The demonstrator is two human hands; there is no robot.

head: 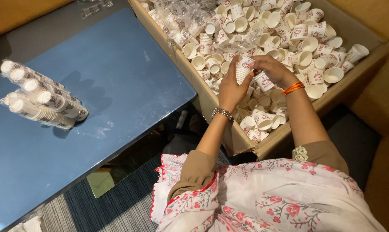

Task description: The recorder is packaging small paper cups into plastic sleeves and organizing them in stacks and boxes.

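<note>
The left hand (pixel 230 88) is gripping a short stack of paper cups (pixel 243 68) over the cardboard box (pixel 284 133). The right hand (pixel 273 71) is pinching its top while holding another cup (pixel 263 80).

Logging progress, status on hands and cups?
Left hand holds cup stack. Right hand touching its top. Over cardboard box of loose cups.

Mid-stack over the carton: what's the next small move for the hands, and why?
Probably seat the loose cup in the right hand onto the short nested stack held by the left hand. Both are gripped close together above the carton of loose cups, and wrapped sleeves lie on the blue table.
</note>
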